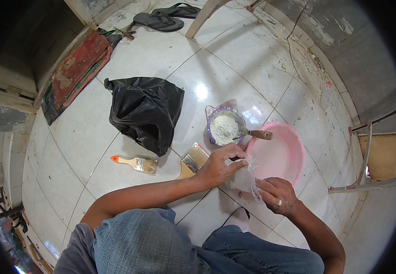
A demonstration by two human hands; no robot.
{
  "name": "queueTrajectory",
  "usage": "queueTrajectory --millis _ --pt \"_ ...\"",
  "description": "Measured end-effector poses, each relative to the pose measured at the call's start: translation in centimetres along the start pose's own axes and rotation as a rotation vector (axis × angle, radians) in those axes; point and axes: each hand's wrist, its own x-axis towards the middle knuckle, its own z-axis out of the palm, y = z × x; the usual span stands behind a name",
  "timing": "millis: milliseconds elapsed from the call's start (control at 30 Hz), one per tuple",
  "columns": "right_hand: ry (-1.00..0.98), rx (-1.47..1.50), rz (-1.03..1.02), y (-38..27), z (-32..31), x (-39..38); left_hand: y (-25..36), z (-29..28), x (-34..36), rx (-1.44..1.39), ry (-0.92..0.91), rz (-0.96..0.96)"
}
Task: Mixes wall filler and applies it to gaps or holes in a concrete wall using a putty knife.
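Between my two hands is a clear plastic bag (243, 179). My left hand (223, 163) pinches its upper part near the rim of a pink basin (294, 150). My right hand (276, 194), with a ring on one finger, grips the bag's right edge. Just beyond my left hand stands a small purple-rimmed tub (210, 119) holding white powder (224, 128). A putty knife (258, 134) rests across that tub, its wooden handle reaching over the basin. A wide paintbrush (195, 157) lies partly behind my left wrist.
Left of the wide brush lies a smaller paintbrush (136, 164). A black plastic bag (146, 112) sits on the white tiles beyond it. Flip-flops (158, 21), a folded red mat (80, 64) and a wooden leg (205, 18) are farther off. A chair frame (367, 185) stands at right.
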Motion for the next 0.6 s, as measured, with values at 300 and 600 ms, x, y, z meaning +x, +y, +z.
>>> queueTrajectory --millis 300,600 --pt "0.16 0.115 0.166 -0.4 -1.9 -1.8 6.2 -0.9 0.8 -0.086 -0.074 0.085" --pt "0.472 0.087 0.084 0.3 -7.0 7.2 13.6 -6.5 4.3 -0.089 0.197 0.207"
